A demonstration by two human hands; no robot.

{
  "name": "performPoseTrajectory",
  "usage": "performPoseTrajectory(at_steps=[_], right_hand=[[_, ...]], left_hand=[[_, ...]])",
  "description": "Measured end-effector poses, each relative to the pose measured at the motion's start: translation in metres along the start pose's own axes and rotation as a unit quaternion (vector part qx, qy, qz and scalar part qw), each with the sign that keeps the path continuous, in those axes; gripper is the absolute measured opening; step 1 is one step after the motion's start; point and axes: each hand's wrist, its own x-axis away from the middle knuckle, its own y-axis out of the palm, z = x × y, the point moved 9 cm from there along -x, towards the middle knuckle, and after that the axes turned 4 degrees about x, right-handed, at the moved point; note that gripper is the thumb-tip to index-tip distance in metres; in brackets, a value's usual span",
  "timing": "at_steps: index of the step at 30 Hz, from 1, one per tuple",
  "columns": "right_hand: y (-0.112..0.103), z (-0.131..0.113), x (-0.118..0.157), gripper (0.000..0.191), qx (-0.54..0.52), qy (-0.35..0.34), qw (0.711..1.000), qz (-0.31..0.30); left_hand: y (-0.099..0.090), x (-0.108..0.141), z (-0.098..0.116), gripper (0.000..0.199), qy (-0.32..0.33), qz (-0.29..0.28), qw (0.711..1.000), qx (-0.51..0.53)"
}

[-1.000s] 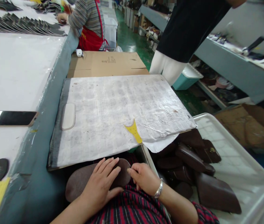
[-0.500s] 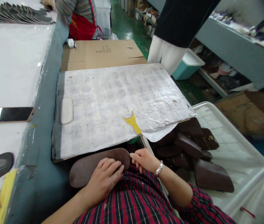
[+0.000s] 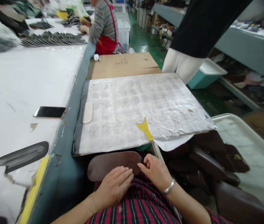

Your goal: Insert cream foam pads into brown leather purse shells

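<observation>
A long, rounded dark brown leather case (image 3: 113, 163) lies across my lap, below the near edge of the white-covered board (image 3: 113, 105). My left hand (image 3: 118, 183) rests on its near side, fingers stretched out flat and close together. At the case's right end is my right hand (image 3: 155, 171), with a silver bracelet on the wrist. Its fingers are curled and the thumb points at the case; whatever may be between them is too small to make out. A yellow forked piece (image 3: 145, 130) lies on the board's near edge, just above the right hand.
Brown leather cases (image 3: 206, 158) fill part of a white tray (image 3: 229, 119) on my right. A white rounded piece (image 3: 88, 112) lies on the board. A phone (image 3: 50, 112) and a dark oval piece (image 3: 22, 155) lie on the left table. Another person (image 3: 104, 28) works farther back.
My view has shifted left and up, so everything appears farther right. My right hand's fingers have curled in more at the case's end. My left hand has slid toward the case's near edge.
</observation>
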Motion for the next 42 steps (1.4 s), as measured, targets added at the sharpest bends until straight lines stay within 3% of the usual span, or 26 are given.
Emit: performPoseTrajectory(at_steps=[1,3,5,6,8,11,13,16,18,26,33,37,42], right_hand=[[-0.009,-0.009,-0.001,0.034,0.040,-0.049,0.997,0.039],[-0.014,-0.030,0.000,0.059,0.096,-0.166,0.979,0.074],[-0.002,-0.049,0.003,0.077,0.140,-0.273,0.950,0.052],[0.006,-0.056,0.004,0.081,0.156,-0.308,0.938,0.030],[0.020,-0.063,0.003,0.088,0.172,-0.338,0.925,-0.013],[0.028,-0.068,-0.004,0.087,0.152,-0.331,0.930,-0.052],[0.026,-0.069,-0.012,0.072,0.127,-0.310,0.940,-0.062],[0.027,-0.071,-0.021,0.048,0.095,-0.307,0.943,-0.085],[0.030,-0.073,-0.023,0.044,0.086,-0.323,0.937,-0.098],[0.036,-0.074,-0.016,0.055,0.173,-0.358,0.913,-0.086],[0.035,-0.081,-0.009,0.062,0.237,-0.388,0.888,-0.068],[0.043,-0.093,-0.005,0.070,0.260,-0.415,0.871,-0.053],[0.064,-0.118,-0.003,0.075,0.258,-0.413,0.873,-0.034]], left_hand=[[-0.008,0.011,-0.011,0.046,-0.032,0.025,0.999,0.002],[-0.027,0.044,-0.048,0.067,-0.181,0.104,0.978,0.001],[-0.035,0.091,-0.085,0.085,-0.371,0.170,0.912,0.037],[-0.030,0.111,-0.097,0.088,-0.439,0.182,0.876,0.083],[-0.011,0.131,-0.107,0.086,-0.501,0.179,0.823,0.200],[0.008,0.133,-0.104,0.089,-0.515,0.196,0.774,0.313],[0.012,0.131,-0.103,0.096,-0.522,0.214,0.753,0.337],[0.013,0.130,-0.102,0.102,-0.514,0.226,0.746,0.358],[0.014,0.132,-0.102,0.099,-0.507,0.226,0.745,0.370],[0.016,0.131,-0.098,0.086,-0.500,0.238,0.738,0.384],[0.012,0.126,-0.095,0.068,-0.523,0.269,0.700,0.405],[0.013,0.124,-0.093,0.065,-0.480,0.267,0.704,0.450],[0.021,0.132,-0.098,0.054,-0.468,0.281,0.677,0.494]])
